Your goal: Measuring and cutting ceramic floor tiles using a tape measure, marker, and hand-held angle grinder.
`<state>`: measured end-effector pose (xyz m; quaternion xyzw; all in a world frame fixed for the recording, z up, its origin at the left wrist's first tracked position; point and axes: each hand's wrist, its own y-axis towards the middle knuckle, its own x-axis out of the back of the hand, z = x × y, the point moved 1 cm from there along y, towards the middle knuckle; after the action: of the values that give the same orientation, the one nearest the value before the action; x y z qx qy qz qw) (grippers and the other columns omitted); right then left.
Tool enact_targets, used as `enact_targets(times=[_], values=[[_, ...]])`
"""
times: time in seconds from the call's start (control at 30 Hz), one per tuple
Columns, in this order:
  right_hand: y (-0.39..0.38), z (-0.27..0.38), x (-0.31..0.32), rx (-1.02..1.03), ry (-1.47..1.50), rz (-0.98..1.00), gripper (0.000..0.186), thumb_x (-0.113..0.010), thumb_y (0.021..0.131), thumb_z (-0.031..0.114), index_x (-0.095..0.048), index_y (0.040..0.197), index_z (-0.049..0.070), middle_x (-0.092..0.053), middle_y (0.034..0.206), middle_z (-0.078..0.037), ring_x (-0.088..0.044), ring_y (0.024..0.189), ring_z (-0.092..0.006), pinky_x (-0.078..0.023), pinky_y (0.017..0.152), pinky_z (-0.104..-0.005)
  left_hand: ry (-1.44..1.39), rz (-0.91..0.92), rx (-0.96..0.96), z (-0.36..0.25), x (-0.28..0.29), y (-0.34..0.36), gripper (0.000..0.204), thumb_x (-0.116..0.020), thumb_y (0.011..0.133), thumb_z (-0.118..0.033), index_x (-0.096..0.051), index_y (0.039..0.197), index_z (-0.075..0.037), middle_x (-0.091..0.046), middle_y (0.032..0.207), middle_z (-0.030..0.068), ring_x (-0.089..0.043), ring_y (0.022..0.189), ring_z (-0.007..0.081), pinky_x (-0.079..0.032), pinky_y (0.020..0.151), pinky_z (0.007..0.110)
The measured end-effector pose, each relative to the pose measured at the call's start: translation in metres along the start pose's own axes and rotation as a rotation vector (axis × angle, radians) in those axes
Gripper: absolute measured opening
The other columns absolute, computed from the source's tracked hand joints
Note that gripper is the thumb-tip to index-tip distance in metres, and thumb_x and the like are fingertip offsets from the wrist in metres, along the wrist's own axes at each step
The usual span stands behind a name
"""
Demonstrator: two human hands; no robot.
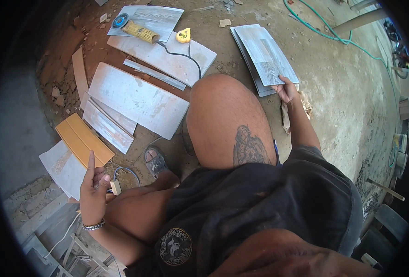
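At the right, my right hand (286, 89) grips the near corner of a grey wood-look tile (268, 54). Another tile (248, 64) lies partly hidden beneath it. Over at the left, my left hand (95, 181) holds nothing, its index finger stretched out and its thumb apart. It is nearest to a ridged orange-yellow panel (85, 141), which lies on a pale tile (61, 168). Beside that hand is a small cream plug or socket (115, 186) on a cord. An angle grinder (141, 32) with a yellow body and blue disc rests on a far wood-look tile (165, 17).
A yellow tape measure (183, 35) sits on a pale slab (200, 57), with the grinder's black cord beside it. Another slab (140, 99), a narrow strip (154, 74) and cut pieces (105, 124) lie nearer. A green hose (322, 33) crosses the dirt floor; a cloth (304, 105) lies under my right forearm.
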<state>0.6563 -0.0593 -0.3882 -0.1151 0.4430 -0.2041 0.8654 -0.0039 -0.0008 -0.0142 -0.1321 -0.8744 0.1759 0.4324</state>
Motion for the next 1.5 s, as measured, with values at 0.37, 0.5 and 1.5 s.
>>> enact_targets(times=[0.37, 0.5, 1.5], values=[[-0.018, -0.022, 0.033, -0.164, -0.199, -0.373, 0.045, -0.064, 0.100, 0.025, -0.049, 0.123, -0.010, -0.069, 0.109, -0.022, -0.074, 0.091, -0.0310, -0.066, 0.084, -0.0409, 0.077, 0.023, 0.022, -0.010, -0.010, 0.002, 0.070, -0.067, 0.101, -0.024, -0.033, 0.162, -0.022, -0.061, 0.112, 0.0091, -0.055, 0.099, 0.0164, -0.046, 0.095, 0.030], [-0.037, 0.005, 0.015, -0.446, -0.491, -0.487, 0.039, -0.071, 0.095, 0.037, -0.060, 0.102, -0.001, -0.071, 0.087, -0.015, -0.073, 0.080, -0.0242, -0.064, 0.073, -0.0386, 0.079, 0.022, 0.078, -0.004, -0.009, 0.003, 0.068, -0.065, 0.101, -0.020, -0.033, 0.162, -0.022, -0.060, 0.112, 0.0089, -0.054, 0.098, 0.0156, -0.046, 0.092, 0.029], [0.114, 0.002, -0.133, 0.172, -2.041, -0.340, 0.050, -0.082, 0.077, 0.038, -0.074, 0.095, -0.007, -0.074, 0.088, -0.026, -0.074, 0.086, -0.0389, -0.057, 0.078, -0.0443, 0.115, 0.031, 0.198, 0.006, -0.008, -0.001, 0.077, -0.072, 0.094, -0.033, -0.039, 0.158, -0.010, -0.064, 0.131, 0.0169, -0.060, 0.115, 0.0259, -0.047, 0.103, 0.037]])
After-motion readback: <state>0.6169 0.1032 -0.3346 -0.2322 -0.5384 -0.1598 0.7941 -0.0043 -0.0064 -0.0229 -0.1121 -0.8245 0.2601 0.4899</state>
